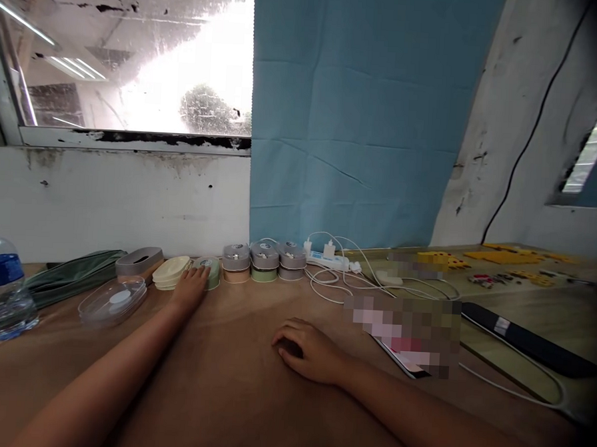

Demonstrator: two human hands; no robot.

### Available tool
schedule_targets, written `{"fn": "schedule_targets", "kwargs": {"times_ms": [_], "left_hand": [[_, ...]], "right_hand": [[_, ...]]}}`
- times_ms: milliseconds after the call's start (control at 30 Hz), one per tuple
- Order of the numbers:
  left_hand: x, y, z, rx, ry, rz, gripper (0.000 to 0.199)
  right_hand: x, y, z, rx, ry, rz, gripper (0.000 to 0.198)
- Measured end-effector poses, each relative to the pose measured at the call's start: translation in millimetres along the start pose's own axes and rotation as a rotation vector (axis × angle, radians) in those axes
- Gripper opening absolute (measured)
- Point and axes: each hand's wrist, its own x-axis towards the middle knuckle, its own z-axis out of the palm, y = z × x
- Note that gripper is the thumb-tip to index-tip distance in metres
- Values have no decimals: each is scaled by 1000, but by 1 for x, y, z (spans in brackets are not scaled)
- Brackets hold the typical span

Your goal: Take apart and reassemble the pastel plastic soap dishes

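My left hand reaches to the back of the brown table, its fingers stretched out between a small cream container stack and a pale green round container. The fingers lie against the green container; I cannot tell how firmly they touch it. My right hand rests on the table nearer to me. Its fingers are loosely curled, with a gap to the thumb and nothing held. Right of the green container stand grey-lidded round containers with orange, green and grey bases.
At left are a water bottle, a dark green cloth bag, a clear plastic lid and a grey-orange oval box. A power strip with white cables, a blurred-out phone and a black case lie right.
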Motion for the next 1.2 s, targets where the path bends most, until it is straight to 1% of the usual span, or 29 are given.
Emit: {"fn": "schedule_targets", "kwargs": {"times_ms": [100, 167, 233, 300, 433, 533, 633, 767, 900, 1000, 1067, 1133, 1200], "left_hand": [[17, 4, 12, -11, -21, -40, 45], [22, 7, 17, -19, -31, -75, 46], [23, 8, 18, -26, -28, -101, 47], [19, 5, 13, -28, -7, -129, 49], [7, -16, -2, -15, 38, -254, 46], [0, -39, -8, -21, 22, -368, 42], [-5, -56, -9, -67, 1, -410, 39], [-7, -64, -14, -165, 22, -358, 30], [-9, -57, -34, -225, 121, -327, 22], [-20, -42, -56, -299, 221, -278, 20], [-32, -28, -72, -405, 261, -180, 18], [-50, -13, -87, -504, 222, -70, 15], [-69, 1, -100, -571, 113, 24, 14]], "right_hand": [[-1, 2, 1, 1, 9, -10, 21], [-1, 3, 1, 0, 9, -18, 20], [-1, 3, 2, -4, 6, -25, 20], [-1, 3, 2, -8, 5, -24, 19], [-1, 4, 2, 1, 5, -21, 18], [0, 5, 2, 9, 6, -26, 19], [0, 5, 2, 7, 0, -23, 20], [0, 3, 1, -3, -1, -12, 19], [-1, 2, 0, 5, -19, 11, 19], [-2, 0, -1, 23, 0, 45, 31], [-2, 0, -1, 31, 45, 72, 45], [-2, 0, -1, 21, 104, 93, 57], [-3, 1, 0, 4, 161, 108, 64]]}}
